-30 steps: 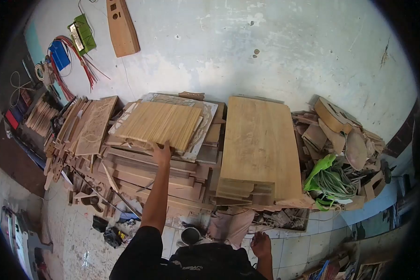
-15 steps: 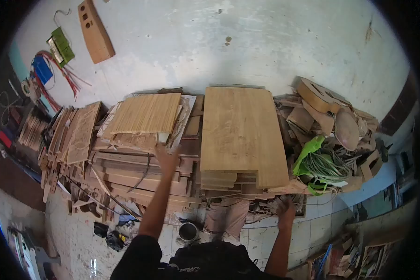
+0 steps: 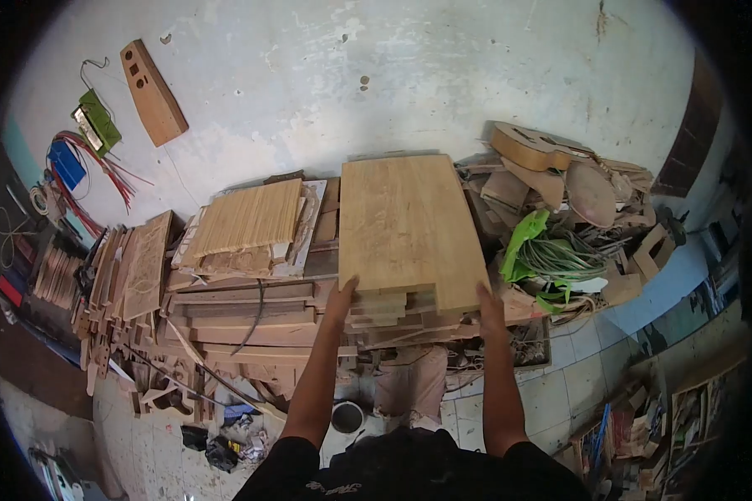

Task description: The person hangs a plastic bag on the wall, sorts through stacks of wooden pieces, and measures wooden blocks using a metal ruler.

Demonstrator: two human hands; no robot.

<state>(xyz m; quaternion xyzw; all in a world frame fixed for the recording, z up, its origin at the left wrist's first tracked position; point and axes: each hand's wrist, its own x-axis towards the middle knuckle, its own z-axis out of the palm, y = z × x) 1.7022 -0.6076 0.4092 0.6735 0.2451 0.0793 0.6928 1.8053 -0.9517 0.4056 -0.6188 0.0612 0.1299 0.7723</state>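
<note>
A wide, pale wooden board (image 3: 409, 221) lies on top of a stack, with a notch cut in its front edge. My left hand (image 3: 340, 301) is closed on its left edge near the front. At the front right corner, my right hand (image 3: 490, 309) grips the same board, thumb on the upper side. The fingers beneath are partly hidden. Shorter boards (image 3: 384, 307) show under the notch, slightly blurred.
To the left, thin wooden strips (image 3: 246, 221) lie on stacked planks (image 3: 246, 313). A guitar body (image 3: 530, 149), a green bag (image 3: 522, 246) and grey cords (image 3: 570, 257) are piled at right. A dark pot (image 3: 348, 416) stands on the floor.
My left hand has moved from beside the thin strips to the large board's left edge. My right hand has risen to its front right corner. The view has shifted.
</note>
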